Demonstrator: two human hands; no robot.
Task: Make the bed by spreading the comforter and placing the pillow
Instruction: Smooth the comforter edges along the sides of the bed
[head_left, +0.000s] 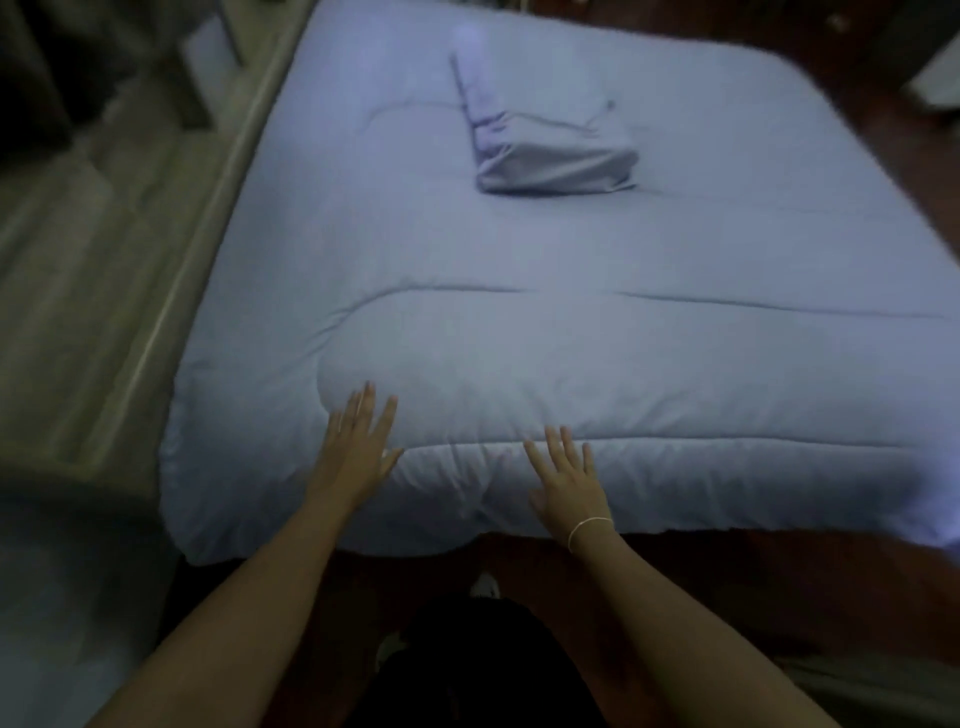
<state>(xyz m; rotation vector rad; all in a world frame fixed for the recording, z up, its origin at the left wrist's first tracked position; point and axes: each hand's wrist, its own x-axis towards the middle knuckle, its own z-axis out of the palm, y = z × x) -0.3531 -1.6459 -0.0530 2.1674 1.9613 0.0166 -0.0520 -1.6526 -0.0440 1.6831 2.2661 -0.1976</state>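
A pale blue comforter (597, 270) lies spread flat over the whole bed, its near edge hanging just in front of me. On its far middle sits a pillow (540, 140) in a matching blue case, rumpled and partly folded up. My left hand (358, 447) rests flat on the comforter near the front left, fingers apart. Flat on the near edge a little to the right lies my right hand (569, 478), fingers spread, with a thin white band on its wrist. Neither hand holds anything.
A pale wall or bed frame rail (208, 218) runs along the bed's left side. Dark wooden floor (727, 587) shows in front of and to the right of the bed. My dark clothing and a foot are visible below.
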